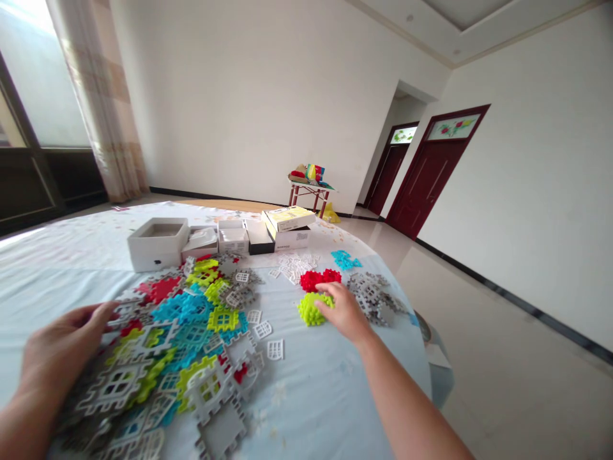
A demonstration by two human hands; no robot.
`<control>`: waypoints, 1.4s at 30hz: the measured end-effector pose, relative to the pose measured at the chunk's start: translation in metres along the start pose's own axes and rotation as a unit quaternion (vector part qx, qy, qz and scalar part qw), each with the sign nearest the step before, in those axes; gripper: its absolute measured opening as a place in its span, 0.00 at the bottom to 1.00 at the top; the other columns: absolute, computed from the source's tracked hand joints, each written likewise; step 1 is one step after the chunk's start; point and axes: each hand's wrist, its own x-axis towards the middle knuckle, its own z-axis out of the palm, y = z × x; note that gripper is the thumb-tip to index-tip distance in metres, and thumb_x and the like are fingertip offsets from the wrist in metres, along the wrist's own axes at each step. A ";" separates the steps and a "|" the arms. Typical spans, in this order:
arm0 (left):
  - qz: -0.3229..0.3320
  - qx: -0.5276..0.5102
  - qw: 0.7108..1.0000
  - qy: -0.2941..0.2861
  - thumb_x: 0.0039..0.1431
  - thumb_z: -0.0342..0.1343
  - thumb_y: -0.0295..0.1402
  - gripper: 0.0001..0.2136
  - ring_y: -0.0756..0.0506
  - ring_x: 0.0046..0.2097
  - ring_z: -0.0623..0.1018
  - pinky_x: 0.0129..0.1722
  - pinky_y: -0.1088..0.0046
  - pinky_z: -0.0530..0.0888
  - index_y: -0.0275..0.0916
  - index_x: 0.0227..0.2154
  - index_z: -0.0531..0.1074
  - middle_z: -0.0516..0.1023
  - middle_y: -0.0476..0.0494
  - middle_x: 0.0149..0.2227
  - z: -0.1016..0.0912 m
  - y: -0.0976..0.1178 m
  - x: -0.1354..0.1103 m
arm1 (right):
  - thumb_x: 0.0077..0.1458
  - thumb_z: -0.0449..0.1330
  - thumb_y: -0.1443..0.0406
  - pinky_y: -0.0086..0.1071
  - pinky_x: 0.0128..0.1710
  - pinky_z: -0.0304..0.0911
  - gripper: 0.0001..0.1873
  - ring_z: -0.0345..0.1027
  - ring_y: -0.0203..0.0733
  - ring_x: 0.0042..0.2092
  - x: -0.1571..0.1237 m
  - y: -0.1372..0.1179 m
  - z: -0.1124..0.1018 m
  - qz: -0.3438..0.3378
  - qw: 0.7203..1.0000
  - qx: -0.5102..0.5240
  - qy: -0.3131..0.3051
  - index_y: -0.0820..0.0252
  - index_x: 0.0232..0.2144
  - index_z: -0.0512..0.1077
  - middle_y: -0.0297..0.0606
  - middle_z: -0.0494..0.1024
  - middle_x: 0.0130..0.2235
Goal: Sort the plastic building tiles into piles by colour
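Observation:
My left hand (69,345) is at the left side of a big mixed pile of plastic interlocking building tiles. Its fingers are bent together at the edge of a grey tile (128,309); whatever they hold is hidden. My right hand (342,310) reaches over a small heap of lime-green tiles (312,310), thumb and forefinger apart, fingertips at the heap. Just behind it lies a heap of red tiles (313,280). Grey tiles (376,295) are heaped to the right of this hand. In the mixed pile are blue tiles (184,308) and lime-green window tiles (223,319).
White window pieces (297,265) and a few blue tiles (345,259) lie farther back. Behind the pile stand a white box (158,252), smaller open boxes (233,237) and a yellow-topped box (290,218). The round table's cloth (335,396) drops off at the right.

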 end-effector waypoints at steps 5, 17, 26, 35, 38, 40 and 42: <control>-0.062 -0.030 0.996 -0.059 0.46 0.47 0.51 0.23 0.45 0.27 0.74 0.24 0.75 0.66 0.39 0.39 0.73 0.78 0.48 0.26 -0.017 0.020 -0.010 | 0.46 0.62 0.62 0.32 0.46 0.57 0.16 0.65 0.40 0.42 -0.008 -0.050 0.032 -0.102 0.977 0.042 -0.184 0.57 0.41 0.71 0.37 0.74 0.38; -0.055 -0.088 0.991 -0.087 0.46 0.50 0.47 0.23 0.45 0.30 0.74 0.27 0.74 0.67 0.36 0.41 0.71 0.78 0.45 0.32 -0.019 0.018 -0.010 | 0.38 0.66 0.62 0.24 0.28 0.57 0.11 0.64 0.33 0.29 0.005 -0.052 0.054 -0.043 0.955 0.031 -0.293 0.59 0.28 0.74 0.31 0.72 0.26; -0.024 -0.084 0.993 -0.077 0.47 0.48 0.50 0.24 0.46 0.30 0.74 0.28 0.75 0.66 0.38 0.40 0.72 0.78 0.49 0.27 -0.012 0.006 -0.001 | 0.47 0.59 0.62 0.26 0.30 0.60 0.07 0.67 0.34 0.30 0.062 -0.028 0.052 0.014 0.988 0.072 -0.133 0.61 0.28 0.72 0.33 0.75 0.27; -0.019 -0.084 0.994 -0.069 0.47 0.49 0.49 0.23 0.46 0.30 0.74 0.28 0.75 0.65 0.38 0.39 0.72 0.78 0.48 0.27 -0.017 0.011 -0.004 | 0.49 0.55 0.63 0.30 0.35 0.64 0.11 0.69 0.37 0.33 0.073 -0.020 0.063 0.077 0.994 0.066 0.046 0.60 0.36 0.70 0.37 0.76 0.33; -0.014 -0.082 0.994 -0.074 0.47 0.48 0.49 0.23 0.46 0.31 0.74 0.29 0.76 0.65 0.37 0.39 0.72 0.78 0.48 0.27 -0.017 0.011 -0.004 | 0.49 0.55 0.64 0.29 0.35 0.64 0.10 0.69 0.37 0.33 0.056 -0.030 0.069 0.031 0.996 0.077 -0.017 0.60 0.34 0.72 0.37 0.77 0.32; -0.020 -0.081 0.994 -0.075 0.47 0.48 0.48 0.23 0.46 0.31 0.74 0.29 0.76 0.66 0.37 0.40 0.72 0.78 0.48 0.28 -0.018 0.013 -0.005 | 0.50 0.55 0.64 0.28 0.34 0.63 0.10 0.69 0.37 0.32 0.044 -0.037 0.072 0.010 0.995 0.074 -0.066 0.60 0.34 0.72 0.37 0.77 0.30; -0.027 -0.080 0.994 -0.074 0.47 0.48 0.48 0.22 0.46 0.30 0.74 0.29 0.76 0.66 0.37 0.40 0.72 0.78 0.48 0.28 -0.018 0.015 -0.006 | 0.51 0.55 0.63 0.27 0.32 0.62 0.10 0.69 0.36 0.30 0.032 -0.042 0.073 0.003 0.992 0.060 -0.110 0.59 0.34 0.73 0.35 0.76 0.28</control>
